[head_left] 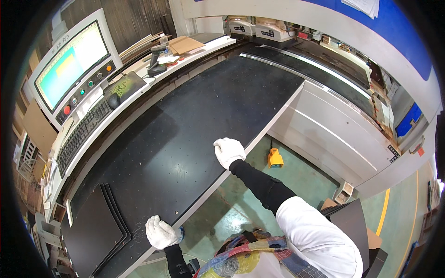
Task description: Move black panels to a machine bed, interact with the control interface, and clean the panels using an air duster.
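Observation:
My left hand (pixel 161 233), in a white knit glove, rests at the near edge of a long black table (pixel 167 169) dotted with small holes. Its fingers are loosely curled, with nothing visible in them. Just left of it lie several thin dark panels (pixel 95 222), stacked slightly staggered at the table's near left end. Farther along the same edge is my right hand (pixel 229 153), gloved in white too, the arm stretched forward. It is closed in a loose fist against the tabletop, and no object shows in it.
Left of the table, a console holds a monitor (pixel 74 60), a keyboard (pixel 83 134), a mouse (pixel 114 100) and a handheld scanner (pixel 156 62). A large grey machine (pixel 324 127) stands beyond. On the green floor sits a yellow foot pedal (pixel 275 158). Dark panels (pixel 350 227) stand at the right.

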A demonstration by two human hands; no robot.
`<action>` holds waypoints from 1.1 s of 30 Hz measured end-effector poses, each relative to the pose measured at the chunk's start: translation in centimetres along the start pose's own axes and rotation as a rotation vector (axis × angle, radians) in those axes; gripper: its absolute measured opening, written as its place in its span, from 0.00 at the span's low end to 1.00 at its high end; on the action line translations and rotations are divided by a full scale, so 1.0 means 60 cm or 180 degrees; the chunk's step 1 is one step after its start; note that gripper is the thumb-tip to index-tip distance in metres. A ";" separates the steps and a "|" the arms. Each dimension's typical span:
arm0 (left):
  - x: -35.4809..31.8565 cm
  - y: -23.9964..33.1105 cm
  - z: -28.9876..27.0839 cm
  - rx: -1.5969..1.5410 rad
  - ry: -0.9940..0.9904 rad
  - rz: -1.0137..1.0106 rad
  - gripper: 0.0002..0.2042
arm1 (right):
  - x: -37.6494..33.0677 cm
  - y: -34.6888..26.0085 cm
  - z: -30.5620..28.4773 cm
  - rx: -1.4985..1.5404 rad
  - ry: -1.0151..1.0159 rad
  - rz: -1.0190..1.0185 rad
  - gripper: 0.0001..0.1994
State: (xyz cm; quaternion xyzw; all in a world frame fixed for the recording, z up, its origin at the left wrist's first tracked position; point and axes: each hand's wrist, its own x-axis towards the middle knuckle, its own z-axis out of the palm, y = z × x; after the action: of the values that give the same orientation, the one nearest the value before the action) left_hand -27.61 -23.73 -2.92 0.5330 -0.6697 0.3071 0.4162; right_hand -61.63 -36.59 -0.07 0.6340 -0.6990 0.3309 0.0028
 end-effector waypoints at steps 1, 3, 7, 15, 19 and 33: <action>0.000 -0.001 0.000 -0.0012 -0.0009 -0.0005 0.09 | 0.000 -0.001 0.000 -0.0004 -0.0013 0.0017 0.09; -0.002 -0.004 0.000 -0.0030 0.0001 -0.0010 0.09 | -0.001 -0.004 0.002 0.0006 0.0011 0.0010 0.08; -0.005 -0.006 0.000 -0.0073 -0.0068 -0.0057 0.10 | 0.001 -0.002 0.006 0.0005 -0.0078 0.0064 0.09; -0.001 0.001 -0.004 0.0117 -0.0118 -0.0100 0.09 | 0.001 0.000 0.003 -0.0053 -0.0067 0.0038 0.09; 0.002 0.004 -0.008 0.0142 -0.0122 -0.0119 0.09 | 0.001 -0.001 0.005 -0.0013 0.0000 0.0010 0.09; 0.003 0.002 -0.003 -0.0054 -0.0099 -0.0055 0.09 | 0.000 -0.003 -0.009 -0.0104 -0.0066 0.0102 0.09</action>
State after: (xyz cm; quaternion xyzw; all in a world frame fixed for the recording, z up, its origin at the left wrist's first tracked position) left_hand -27.72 -23.63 -2.69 0.5399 -0.6739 0.2895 0.4129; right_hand -61.72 -36.30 0.43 0.6260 -0.7143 0.3129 0.0005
